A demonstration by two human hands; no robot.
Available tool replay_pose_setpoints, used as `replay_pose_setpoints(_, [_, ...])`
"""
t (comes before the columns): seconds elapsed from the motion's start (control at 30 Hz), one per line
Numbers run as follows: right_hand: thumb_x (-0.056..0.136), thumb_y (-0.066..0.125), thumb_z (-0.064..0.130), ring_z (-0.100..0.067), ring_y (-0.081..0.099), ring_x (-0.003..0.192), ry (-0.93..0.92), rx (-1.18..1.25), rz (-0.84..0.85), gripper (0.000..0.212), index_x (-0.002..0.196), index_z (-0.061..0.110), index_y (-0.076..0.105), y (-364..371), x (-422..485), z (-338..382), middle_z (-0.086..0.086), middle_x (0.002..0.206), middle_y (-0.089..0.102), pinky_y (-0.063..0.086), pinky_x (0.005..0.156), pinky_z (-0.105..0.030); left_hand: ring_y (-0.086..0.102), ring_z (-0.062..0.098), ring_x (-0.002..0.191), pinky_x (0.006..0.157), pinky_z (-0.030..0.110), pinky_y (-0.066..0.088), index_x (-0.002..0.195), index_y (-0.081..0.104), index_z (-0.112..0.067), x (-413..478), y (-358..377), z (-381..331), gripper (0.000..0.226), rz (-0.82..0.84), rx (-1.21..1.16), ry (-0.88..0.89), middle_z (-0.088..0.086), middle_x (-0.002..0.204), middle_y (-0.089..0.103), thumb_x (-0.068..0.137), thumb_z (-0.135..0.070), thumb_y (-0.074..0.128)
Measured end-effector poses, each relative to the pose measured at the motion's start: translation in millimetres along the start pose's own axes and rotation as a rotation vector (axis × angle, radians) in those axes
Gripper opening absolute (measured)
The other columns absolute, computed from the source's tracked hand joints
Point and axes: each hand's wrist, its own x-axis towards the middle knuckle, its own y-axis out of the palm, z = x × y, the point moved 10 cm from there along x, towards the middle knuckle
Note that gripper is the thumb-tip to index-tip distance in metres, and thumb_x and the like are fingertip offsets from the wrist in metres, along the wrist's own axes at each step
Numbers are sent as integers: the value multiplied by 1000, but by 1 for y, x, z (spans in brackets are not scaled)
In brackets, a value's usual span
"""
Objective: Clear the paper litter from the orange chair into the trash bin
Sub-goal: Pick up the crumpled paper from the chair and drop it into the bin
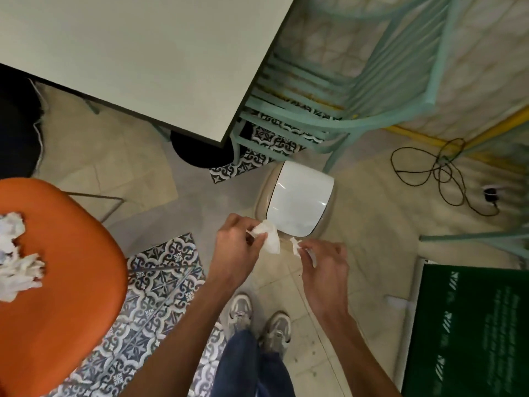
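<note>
Our left hand [237,249] pinches a paper piece [269,237]; our right hand [326,266], held apart, pinches a smaller scrap [294,245], both near the trash bin [299,196]. Orange chair [71,282]: bears crumpled paper [17,253].

Below you the floor [372,267] is pale beige tile, broken by patches of blue-and-white patterned tile [163,285]. A pale table top [137,53] fills the upper left of your view, with its round black base [200,153] under the near corner. Just right of it stands a teal slatted chair [357,90]. A black cable [439,170] lies looped on the floor near a yellow strip [412,132], and a dark green board [469,325] sits at your lower right.
</note>
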Motion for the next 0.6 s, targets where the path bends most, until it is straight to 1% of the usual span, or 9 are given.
replay_pose_setpoints(0.07, [94, 79, 11, -17, 48, 96, -69, -82, -17, 12, 103, 19, 79, 8, 9, -2, 7, 101, 78, 57, 81, -39, 67, 10, 72, 78, -5, 40, 109, 77, -14, 11, 15, 1, 19, 19, 13, 19, 1, 109, 61, 92, -22, 81])
replay_pose_setpoints(0.13, [95, 77, 13, -20, 49, 91, -170, -163, -35, 5, 99, 17, 78, 15, 22, 5, 4, 99, 78, 56, 80, -43, 66, 10, 68, 77, -3, 42, 110, 77, -13, 22, 23, 0, 21, 23, 21, 45, 2, 109, 61, 91, -17, 81])
replay_pose_setpoints(0.17, [95, 78, 11, -22, 51, 90, -204, -186, -38, 5, 97, 16, 78, 21, 29, 5, 2, 99, 78, 57, 81, -43, 67, 11, 69, 78, 3, 48, 112, 76, -14, 28, 27, -2, 22, 22, 25, 67, 1, 110, 60, 90, -16, 81])
replay_pose_setpoints(0.2, [93, 79, 7, -24, 55, 90, -226, -198, -33, 7, 96, 14, 78, 25, 37, 6, -1, 99, 78, 58, 81, -41, 69, 14, 72, 81, 14, 55, 113, 75, -16, 33, 28, -4, 25, 15, 22, 88, 0, 111, 60, 89, -14, 81])
replay_pose_setpoints(0.27, [84, 82, -4, -29, 62, 91, -228, -229, -13, 18, 95, 9, 78, 39, 50, 2, -7, 97, 76, 60, 78, -36, 71, 19, 76, 82, 33, 61, 115, 73, -20, 43, 35, -8, 30, 13, 34, 133, -1, 114, 61, 87, -11, 80])
replay_pose_setpoints(0.4, [69, 80, -18, -34, 66, 89, -236, -333, 67, 31, 94, 2, 76, 64, 69, 0, -14, 95, 72, 61, 71, -37, 71, 25, 74, 76, 43, 62, 115, 69, -27, 55, 48, -8, 35, 27, 64, 167, -3, 115, 58, 85, -13, 79])
replay_pose_setpoints(0.5, [77, 74, -15, -36, 64, 108, -196, -361, 155, 37, 110, 1, 75, 74, 74, 3, -16, 117, 70, 62, 85, -44, 71, 26, 72, 74, 44, 61, 113, 69, -29, 55, 52, -3, 32, 23, 74, 154, -4, 114, 57, 85, -16, 79])
replay_pose_setpoints(0.57, [90, 68, -10, -34, 59, 119, -152, -326, 206, 41, 127, 6, 72, 81, 73, 0, -13, 136, 63, 60, 93, -43, 70, 23, 73, 74, 44, 61, 113, 70, -27, 55, 54, -1, 31, 25, 70, 158, -4, 113, 58, 85, -14, 79])
replay_pose_setpoints(0.6, [94, 65, -7, -32, 59, 120, -134, -285, 215, 42, 132, 11, 70, 83, 72, -1, -10, 141, 59, 60, 94, -41, 70, 22, 73, 74, 44, 61, 113, 70, -26, 55, 55, -2, 31, 27, 63, 165, -4, 113, 58, 86, -13, 78])
